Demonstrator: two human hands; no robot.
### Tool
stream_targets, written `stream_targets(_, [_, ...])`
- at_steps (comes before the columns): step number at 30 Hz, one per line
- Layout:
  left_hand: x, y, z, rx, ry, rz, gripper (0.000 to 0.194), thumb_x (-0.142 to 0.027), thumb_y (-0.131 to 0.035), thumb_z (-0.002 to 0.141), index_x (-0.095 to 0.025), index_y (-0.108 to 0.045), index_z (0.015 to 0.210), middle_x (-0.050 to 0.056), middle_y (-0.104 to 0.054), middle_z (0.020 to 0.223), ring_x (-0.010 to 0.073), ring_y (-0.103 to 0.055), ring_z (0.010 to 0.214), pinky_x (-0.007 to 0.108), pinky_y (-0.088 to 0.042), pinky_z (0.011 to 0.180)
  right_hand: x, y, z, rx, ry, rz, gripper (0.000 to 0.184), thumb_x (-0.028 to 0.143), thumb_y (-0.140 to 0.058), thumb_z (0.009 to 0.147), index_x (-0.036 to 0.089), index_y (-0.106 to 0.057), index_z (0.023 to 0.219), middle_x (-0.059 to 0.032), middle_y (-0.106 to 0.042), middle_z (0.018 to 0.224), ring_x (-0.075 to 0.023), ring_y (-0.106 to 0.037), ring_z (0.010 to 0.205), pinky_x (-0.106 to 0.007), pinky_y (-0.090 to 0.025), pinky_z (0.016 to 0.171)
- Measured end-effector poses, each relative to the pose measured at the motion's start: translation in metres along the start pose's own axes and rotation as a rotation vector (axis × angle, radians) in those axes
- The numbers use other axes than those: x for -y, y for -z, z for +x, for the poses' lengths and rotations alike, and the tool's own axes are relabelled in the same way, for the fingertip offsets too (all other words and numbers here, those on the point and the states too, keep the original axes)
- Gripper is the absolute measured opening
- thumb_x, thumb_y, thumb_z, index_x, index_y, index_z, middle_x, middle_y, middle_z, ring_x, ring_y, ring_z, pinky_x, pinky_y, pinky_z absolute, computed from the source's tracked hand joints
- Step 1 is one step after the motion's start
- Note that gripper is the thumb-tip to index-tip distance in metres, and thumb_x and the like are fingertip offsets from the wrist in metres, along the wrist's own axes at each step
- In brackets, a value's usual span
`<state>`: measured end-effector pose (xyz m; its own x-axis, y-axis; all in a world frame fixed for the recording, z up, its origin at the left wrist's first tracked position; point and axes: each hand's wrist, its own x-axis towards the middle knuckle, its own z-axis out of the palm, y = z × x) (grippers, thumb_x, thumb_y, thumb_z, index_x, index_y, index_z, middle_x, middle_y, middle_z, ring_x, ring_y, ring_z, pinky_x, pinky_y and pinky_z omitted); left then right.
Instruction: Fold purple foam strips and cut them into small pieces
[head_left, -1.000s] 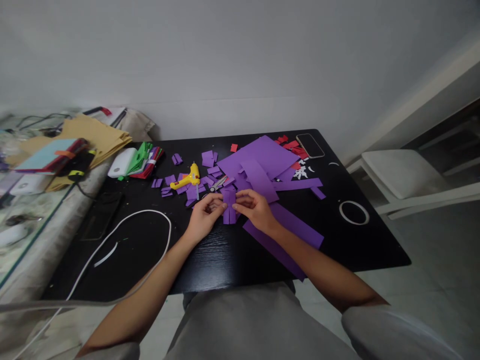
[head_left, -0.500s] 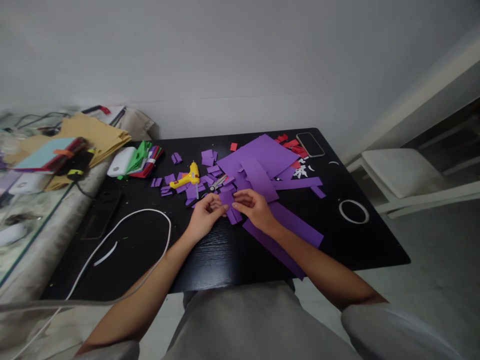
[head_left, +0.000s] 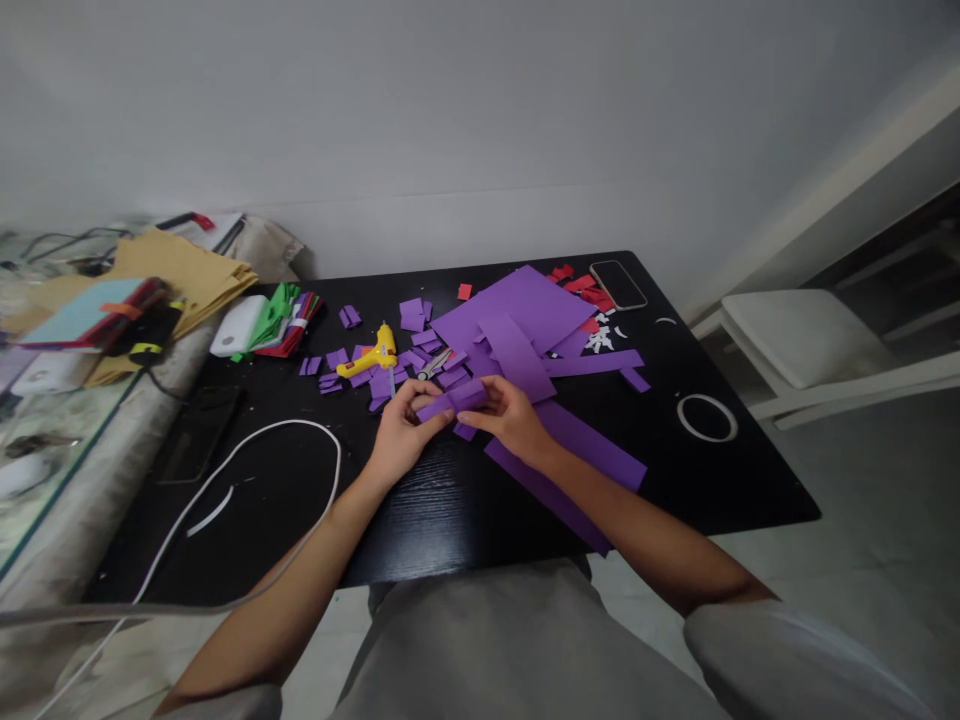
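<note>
A small strip of purple paper (head_left: 452, 400) is held up between both hands above the black table. My left hand (head_left: 406, 425) is closed on its left end, thumb in front. The fingers of my right hand (head_left: 511, 416) pinch the right end. Just beyond the hands lie scissors (head_left: 433, 366), partly among small purple paper pieces (head_left: 411, 315). A yellow glue gun (head_left: 371, 354) rests on its side to the left of them. Larger purple sheets (head_left: 525, 305) overlap behind and right of my right hand, and another long purple sheet (head_left: 589, 450) lies under the right forearm.
A white cable (head_left: 337, 460) loops over the left of the black table (head_left: 435, 530). Bundled coloured paper (head_left: 281, 322) sits at the back left. Red scraps (head_left: 592, 290), a phone (head_left: 619, 285) and a white ring (head_left: 706, 418) are on the right. A white chair (head_left: 787, 340) stands beyond.
The purple piece has tilted from lying broad side up to a narrow strip between the hands. Both hands stay nearly in place, the fingers shifting on it.
</note>
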<state>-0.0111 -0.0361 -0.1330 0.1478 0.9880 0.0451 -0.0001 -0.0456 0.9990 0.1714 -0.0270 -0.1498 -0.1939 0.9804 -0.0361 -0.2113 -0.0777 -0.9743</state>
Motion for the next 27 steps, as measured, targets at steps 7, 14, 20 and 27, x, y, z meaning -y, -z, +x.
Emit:
stream_targets(7, [0.006,-0.005,-0.001,0.024,-0.095,0.024,0.035,-0.028,-0.085,0.07,-0.019,-0.059,0.093,0.0,-0.062,0.088,0.0136,-0.062,0.082,0.028,-0.052,0.081,0.009,-0.001,-0.003,-0.03,0.008,-0.032,0.026,0.039,-0.082,0.071,0.021,-0.068,0.084,-0.0008,-0.073,0.087,-0.0188,-0.069,0.084,-0.036,-0.056,0.087])
stream_targets(14, [-0.001,0.0,-0.005,0.135,-0.095,0.033,0.037,-0.033,-0.079,0.08,-0.02,-0.061,0.111,0.005,-0.065,0.098,0.0162,-0.064,0.088,0.031,-0.054,0.085,0.017,0.002,-0.003,-0.072,0.03,-0.061,0.026,0.04,-0.082,0.071,0.021,-0.071,0.084,-0.0012,-0.074,0.083,-0.0188,-0.068,0.079,-0.036,-0.057,0.081])
stream_targets(20, [0.004,-0.001,-0.003,0.086,-0.159,0.124,0.032,-0.033,-0.077,0.082,-0.02,-0.068,0.11,0.004,-0.069,0.09,0.0155,-0.066,0.08,0.03,-0.056,0.079,0.009,0.002,0.0,-0.076,-0.022,0.035,0.043,0.037,-0.085,0.066,0.024,-0.064,0.1,-0.0013,-0.074,0.092,-0.0202,-0.071,0.085,-0.036,-0.06,0.079])
stream_targets(27, [0.003,-0.002,-0.004,0.008,-0.17,0.196,0.023,-0.034,-0.077,0.082,-0.019,-0.069,0.098,0.001,-0.067,0.082,0.0135,-0.063,0.072,0.027,-0.054,0.072,0.009,0.0,-0.002,-0.107,-0.013,0.035,0.051,0.038,-0.084,0.069,0.028,-0.052,0.107,0.0041,-0.068,0.081,-0.0162,-0.07,0.071,-0.033,-0.062,0.072])
